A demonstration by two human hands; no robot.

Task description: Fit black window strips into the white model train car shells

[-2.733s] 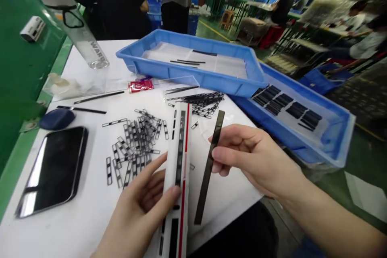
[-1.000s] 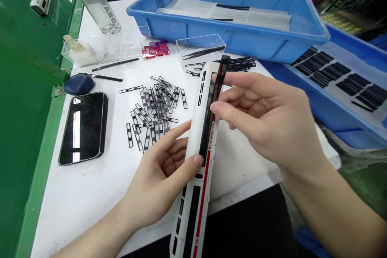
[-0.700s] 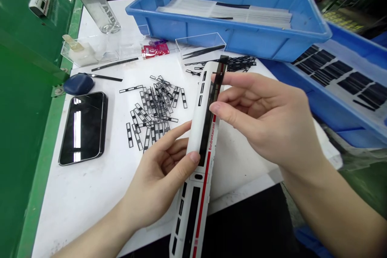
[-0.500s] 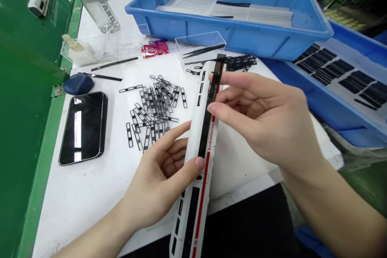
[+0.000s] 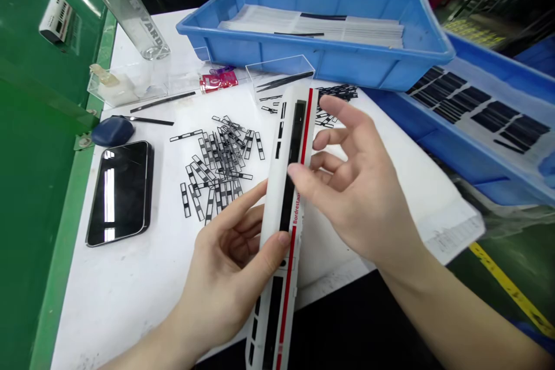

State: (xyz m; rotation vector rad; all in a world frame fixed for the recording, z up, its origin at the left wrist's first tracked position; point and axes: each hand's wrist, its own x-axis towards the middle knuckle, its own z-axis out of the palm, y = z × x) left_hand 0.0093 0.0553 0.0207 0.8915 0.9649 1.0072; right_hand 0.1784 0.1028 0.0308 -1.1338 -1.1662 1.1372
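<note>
A white model train carriage (image 5: 274,185) with a red stripe and the lettering "Bordrestaurant" stands slanted in front of me. My left hand (image 5: 229,266) grips it around the middle, thumb on the near side. A dark window strip (image 5: 288,202) lies along the carriage's side, its upper end within the outline. The thumb of my right hand (image 5: 364,191) touches this strip, while the other fingers are spread beside the red stripe. Behind the carriage, a loose pile of small black window frames (image 5: 225,153) is spread on the white tabletop (image 5: 130,295).
A blue bin (image 5: 347,63) of white parts stands at the back; another blue bin (image 5: 485,162) with black strips is at right. Clear trays, tweezers (image 5: 286,81), a phone (image 5: 119,193), a dark blue rounded object (image 5: 113,131) and a bottle (image 5: 143,29) are around the table.
The dark strip's upper end stuck out past the carriage between my right fingers; now it lies within the side. My right fingers have let go and spread, the thumb staying on the strip.
</note>
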